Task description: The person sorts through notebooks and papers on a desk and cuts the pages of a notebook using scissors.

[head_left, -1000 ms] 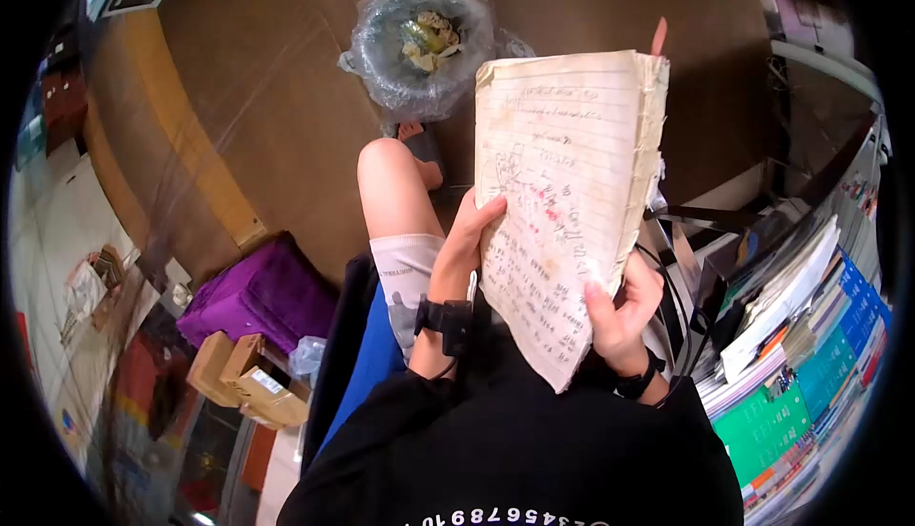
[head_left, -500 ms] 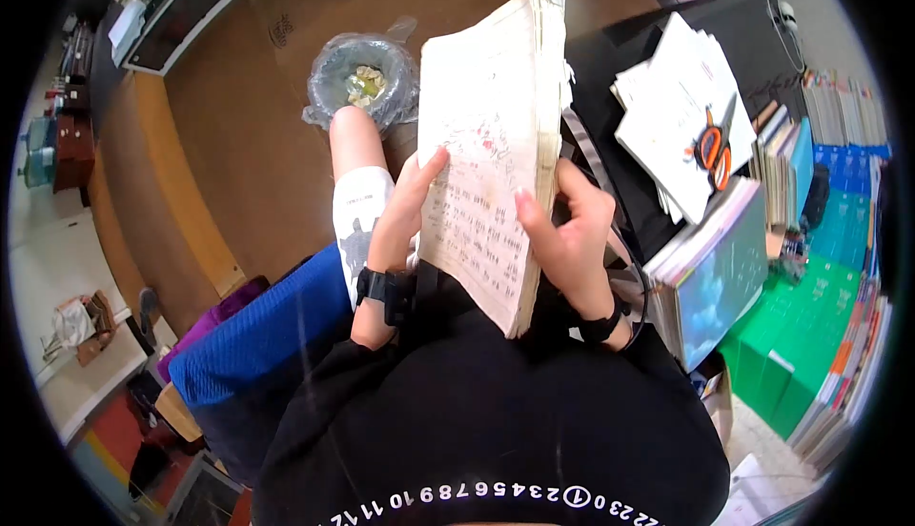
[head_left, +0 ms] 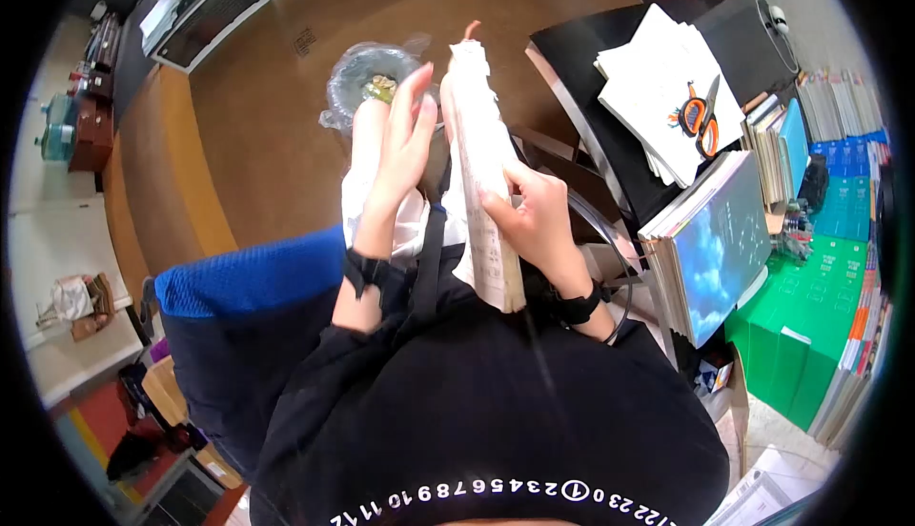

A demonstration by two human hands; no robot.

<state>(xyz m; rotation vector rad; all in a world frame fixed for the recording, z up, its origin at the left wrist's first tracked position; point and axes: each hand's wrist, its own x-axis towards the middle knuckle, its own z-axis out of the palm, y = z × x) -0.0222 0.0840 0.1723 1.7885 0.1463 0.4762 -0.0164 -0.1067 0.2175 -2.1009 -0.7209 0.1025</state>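
Note:
A thick, worn book point(head_left: 477, 159) with frayed, yellowed edges stands nearly edge-on in front of my body. My right hand point(head_left: 538, 219) grips it from the right, the thumb lying across its near side. A thin reddish strip sticks out of its top end. My left hand point(head_left: 405, 150) is off the book, just to its left, with fingers stretched upward and nothing in them. Both wrists wear black bands. Behind my left fingertips is a bin point(head_left: 367, 78) lined with a clear plastic bag, with crumpled scraps inside.
On the black desk point(head_left: 572, 50) at right lie stacked white papers point(head_left: 658, 97) with orange-handled scissors point(head_left: 703, 126) on top. Books point(head_left: 710, 250) and green boxes point(head_left: 801, 326) stand nearer. A blue-backed chair point(head_left: 248, 269) is at left.
The book has turned from showing its written page to nearly edge-on and come slightly lower and left. My left hand has let go of it, its fingers now extended.

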